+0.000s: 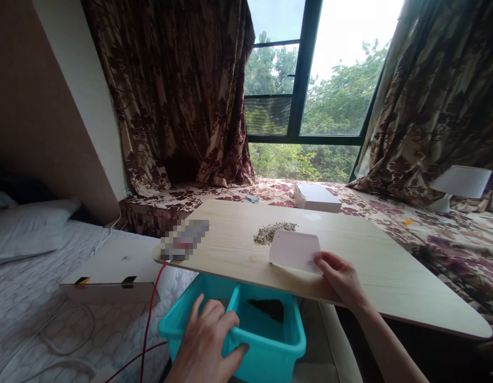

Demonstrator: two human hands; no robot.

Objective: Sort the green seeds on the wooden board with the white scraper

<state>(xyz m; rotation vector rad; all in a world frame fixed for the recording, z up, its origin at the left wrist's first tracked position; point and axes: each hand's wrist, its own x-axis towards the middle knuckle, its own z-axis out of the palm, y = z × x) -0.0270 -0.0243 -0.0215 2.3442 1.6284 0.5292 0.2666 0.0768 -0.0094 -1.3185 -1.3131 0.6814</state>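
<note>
My right hand [340,276] pinches a thin white rectangular plastic sheet [294,249] by its right end, thumb on top. The sheet is tilted over the light wooden tabletop [358,250], just in front of a loose pile of small dark-and-pale grains [272,232]. Below the table's front edge, my left hand [212,338] is closed over the near rim of a teal two-compartment bin [286,348], beside its divider. A dark heap of grains [268,308] lies in the bin's right compartment; the left one is partly hidden by my fingers.
A blurred-out device [185,242] with a red cable [153,303] sits on the table's left end. A white box [114,271] rests on the bed at left. Behind the table, another white box [317,197] and a lamp [460,183] stand on the window ledge.
</note>
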